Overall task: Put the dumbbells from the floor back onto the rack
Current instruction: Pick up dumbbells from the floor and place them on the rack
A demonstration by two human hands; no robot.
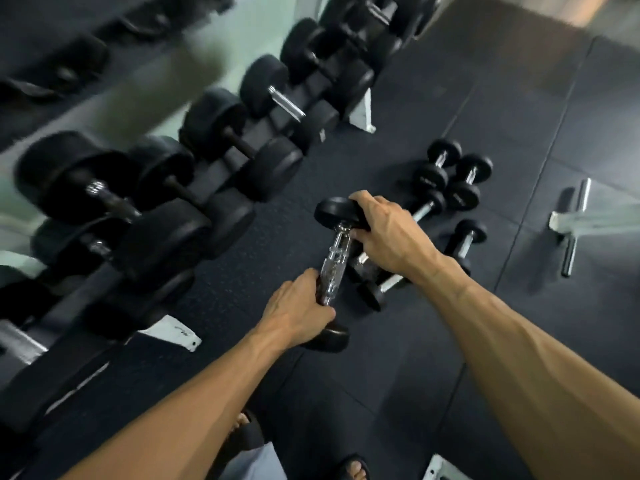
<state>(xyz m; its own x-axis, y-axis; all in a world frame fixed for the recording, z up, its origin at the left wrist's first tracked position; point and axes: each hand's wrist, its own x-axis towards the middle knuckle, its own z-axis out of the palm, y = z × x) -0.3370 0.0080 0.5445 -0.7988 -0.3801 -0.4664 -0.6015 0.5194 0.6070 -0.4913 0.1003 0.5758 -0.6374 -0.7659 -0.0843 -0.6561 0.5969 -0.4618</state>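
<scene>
Item in hand: one dumbbell (331, 268), black heads and knurled chrome handle, held at centre frame above the floor (398, 341). Left hand (298, 311) has its fingers curled round the lower end of the handle, just above the near head; right hand (384, 233) grips the far head, fingers hooked over its rim and thumb near the collar. Handling note: the weight looks best carried level between both grips and swung toward the left of the frame, then lowered into a free cradle rather than dropped; which cradle is free cannot be told, that area being blurred. Rack (194, 188), left and upper left: rows of large black dumbbells, white feet at its ends. Floor stock, right of centre: several smaller dumbbells (450, 181) lying close together directly beneath and beyond the held one, not yet returned. Obstructions: a white bench foot (571, 220) at right; the person's sandalled feet (249, 434) at bottom centre, close under the load.
</scene>
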